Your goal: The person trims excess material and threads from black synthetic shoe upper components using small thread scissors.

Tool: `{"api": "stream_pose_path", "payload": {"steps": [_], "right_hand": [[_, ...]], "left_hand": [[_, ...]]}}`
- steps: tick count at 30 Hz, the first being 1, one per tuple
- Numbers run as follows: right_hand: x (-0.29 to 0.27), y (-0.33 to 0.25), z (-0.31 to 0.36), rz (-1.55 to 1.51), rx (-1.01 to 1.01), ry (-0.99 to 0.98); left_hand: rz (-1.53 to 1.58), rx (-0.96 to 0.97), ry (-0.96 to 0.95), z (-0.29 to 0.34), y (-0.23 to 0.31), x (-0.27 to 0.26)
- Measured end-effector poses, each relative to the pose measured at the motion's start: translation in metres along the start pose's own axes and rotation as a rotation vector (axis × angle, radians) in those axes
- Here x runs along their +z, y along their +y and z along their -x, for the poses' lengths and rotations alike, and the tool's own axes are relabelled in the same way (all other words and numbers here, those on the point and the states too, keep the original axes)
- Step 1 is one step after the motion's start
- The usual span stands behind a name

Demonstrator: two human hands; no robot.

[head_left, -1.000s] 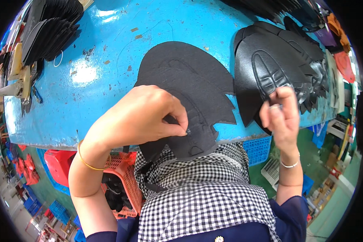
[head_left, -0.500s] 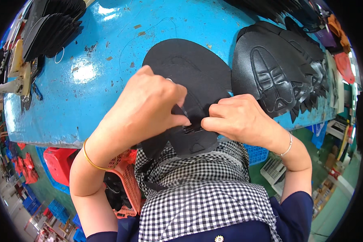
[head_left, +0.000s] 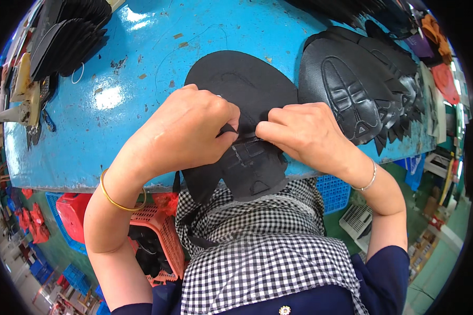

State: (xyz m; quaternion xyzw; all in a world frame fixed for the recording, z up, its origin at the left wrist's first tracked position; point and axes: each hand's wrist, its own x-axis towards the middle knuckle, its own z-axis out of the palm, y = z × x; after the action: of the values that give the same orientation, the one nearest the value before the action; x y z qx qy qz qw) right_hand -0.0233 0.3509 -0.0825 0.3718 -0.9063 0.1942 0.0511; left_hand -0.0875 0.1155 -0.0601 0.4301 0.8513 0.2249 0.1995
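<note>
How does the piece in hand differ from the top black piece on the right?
The held piece looks matte; the stacked piece is glossy. The left hand and right hand grip the held piece; the stacked piece lies untouched. Both are black and rounded at the far end.

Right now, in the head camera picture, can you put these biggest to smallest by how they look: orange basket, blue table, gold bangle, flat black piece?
Largest to smallest:
1. blue table
2. flat black piece
3. orange basket, partly hidden
4. gold bangle
</note>
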Motion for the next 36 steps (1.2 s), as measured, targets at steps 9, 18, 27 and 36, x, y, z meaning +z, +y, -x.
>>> {"api": "stream_pose_path", "payload": {"steps": [9, 18, 27, 36], "right_hand": [[-0.004, -0.003, -0.001, 0.025, 0.0, -0.042], [-0.01, -0.006, -0.008, -0.196, 0.196, -0.074], [-0.023, -0.015, -0.005, -0.273, 0.245, -0.006], [0.03, -0.099, -0.009, 0.456, 0.089, -0.096]], "left_hand": [[0.005, 0.078, 0.03, 0.002, -0.004, 0.001], [0.108, -0.051, -0.129, 0.005, -0.002, -0.012], [0.496, -0.208, 0.003, 0.011, -0.013, -0.008], [0.866, -0.192, 0.476, 0.032, -0.005, -0.029]]}}
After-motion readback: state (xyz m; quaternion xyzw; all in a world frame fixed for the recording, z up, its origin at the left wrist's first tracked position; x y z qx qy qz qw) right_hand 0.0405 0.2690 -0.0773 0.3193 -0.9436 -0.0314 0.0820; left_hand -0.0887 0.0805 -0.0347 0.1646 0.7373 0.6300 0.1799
